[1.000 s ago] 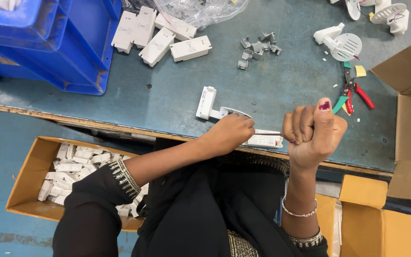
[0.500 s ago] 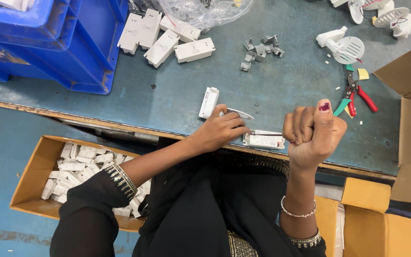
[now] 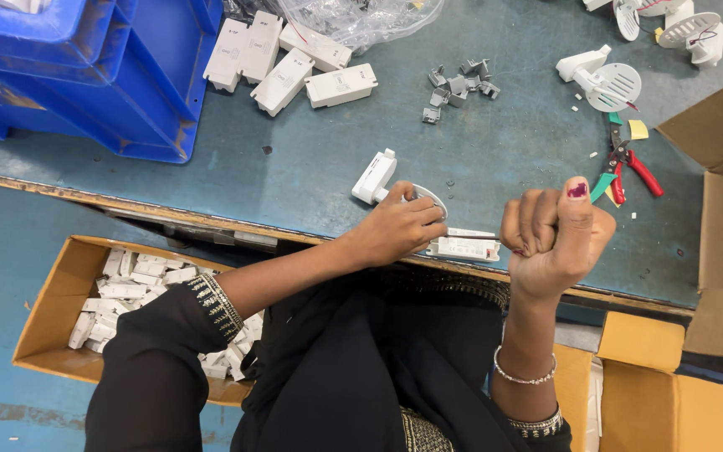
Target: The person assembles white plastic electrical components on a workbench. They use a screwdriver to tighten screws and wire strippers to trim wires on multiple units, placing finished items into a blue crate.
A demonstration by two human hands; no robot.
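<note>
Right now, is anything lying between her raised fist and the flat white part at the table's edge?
Nothing visible lies between them. The right hand, a closed fist, is held just right of the flat white part. The left hand presses that part's other end. The red-handled cutters lie farther back.

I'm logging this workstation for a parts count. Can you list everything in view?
blue bins: at least two, stacked, far left of bench
white rectangular housings: five, white, far bench by the bins
clear plastic bag: one, top centre
small grey clips: a small pile, grey, centre of bench
white round grille parts: several, white, top right
cutters: one, red and green handles, right of bench
white housing: one, just beyond left hand
flat white module: one, bench edge between the hands
cardboard box of white parts: one, brown, lower left
cardboard boxes: several, right side
left hand: on the bench, fingers closed on something small
right hand: raised fist
</note>
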